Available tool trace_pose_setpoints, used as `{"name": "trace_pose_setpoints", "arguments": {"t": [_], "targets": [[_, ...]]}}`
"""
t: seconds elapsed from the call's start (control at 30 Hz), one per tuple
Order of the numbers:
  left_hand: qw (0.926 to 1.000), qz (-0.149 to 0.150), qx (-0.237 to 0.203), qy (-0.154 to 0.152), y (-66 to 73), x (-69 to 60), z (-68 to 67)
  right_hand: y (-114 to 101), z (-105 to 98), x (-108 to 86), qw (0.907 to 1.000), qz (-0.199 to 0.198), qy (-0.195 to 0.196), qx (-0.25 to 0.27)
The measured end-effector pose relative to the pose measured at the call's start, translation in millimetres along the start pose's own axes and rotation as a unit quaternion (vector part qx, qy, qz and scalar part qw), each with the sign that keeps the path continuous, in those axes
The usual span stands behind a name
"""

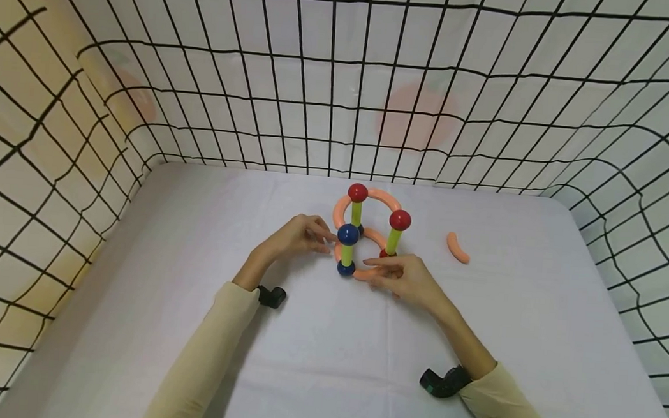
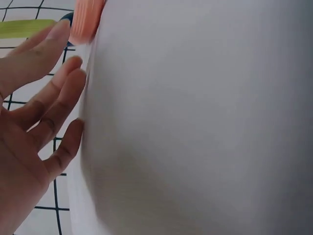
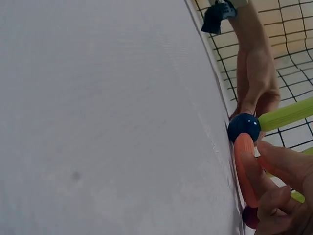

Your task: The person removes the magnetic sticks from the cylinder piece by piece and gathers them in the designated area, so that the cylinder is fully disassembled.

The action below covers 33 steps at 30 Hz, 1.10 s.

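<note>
A magnetic stick-and-ball structure stands on the table, with three upright green rods point(image 1: 347, 256), red balls point(image 1: 399, 220), blue balls point(image 1: 348, 234) and curved orange rods in an upper and a lower ring. My right hand point(image 1: 413, 281) pinches the front lower curved orange rod point(image 3: 246, 171) between thumb and fingers, beside the lower blue ball point(image 3: 244, 128). At the structure's left side is my left hand point(image 1: 304, 236), its fingers loosely extended. Its thumb tip meets or nearly meets an orange rod point(image 2: 86, 22) in the left wrist view; contact is unclear.
A loose curved orange rod point(image 1: 457, 248) lies to the right of the structure. Black grid netting point(image 1: 331, 81) rises along the back and both sides of the white-covered table point(image 1: 325, 355). Dark wrist-worn devices point(image 1: 444, 382) sit at both wrists.
</note>
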<state>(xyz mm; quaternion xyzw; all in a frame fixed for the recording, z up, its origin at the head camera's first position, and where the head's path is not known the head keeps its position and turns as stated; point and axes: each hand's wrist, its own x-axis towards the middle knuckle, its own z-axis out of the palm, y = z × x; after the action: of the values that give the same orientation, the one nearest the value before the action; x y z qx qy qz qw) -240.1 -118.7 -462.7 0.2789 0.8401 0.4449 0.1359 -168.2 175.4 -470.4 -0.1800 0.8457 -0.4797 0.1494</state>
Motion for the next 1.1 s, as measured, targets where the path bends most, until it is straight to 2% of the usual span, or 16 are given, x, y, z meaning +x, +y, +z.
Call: {"name": "trace_pose_setpoints", "arguments": {"t": [0.1, 0.2, 0.53, 0.93, 1.1], "targets": [[0.9994, 0.005, -0.009, -0.032, -0.2, 7.2, -0.6, 0.3, 2.2, 0.0, 1.0000, 0.002, 0.004, -0.004], [0.9988, 0.008, -0.008, -0.048, -2.2, 13.5, 1.3, -0.4, 3.1, -1.3, 0.9999, 0.012, 0.004, -0.007], [0.9980, -0.039, -0.020, -0.046, 1.4, 16.4, 3.1, -2.2, 7.9, -0.1, 0.9993, 0.033, 0.016, -0.003], [0.9973, -0.046, -0.008, -0.057, 1.8, 19.4, 3.6, -3.1, 9.5, -0.7, 0.9983, 0.038, 0.039, -0.023], [0.9973, -0.044, -0.013, -0.058, 4.9, 17.8, 4.3, -3.4, 7.7, 0.0, 0.9980, 0.022, 0.044, -0.038]]}}
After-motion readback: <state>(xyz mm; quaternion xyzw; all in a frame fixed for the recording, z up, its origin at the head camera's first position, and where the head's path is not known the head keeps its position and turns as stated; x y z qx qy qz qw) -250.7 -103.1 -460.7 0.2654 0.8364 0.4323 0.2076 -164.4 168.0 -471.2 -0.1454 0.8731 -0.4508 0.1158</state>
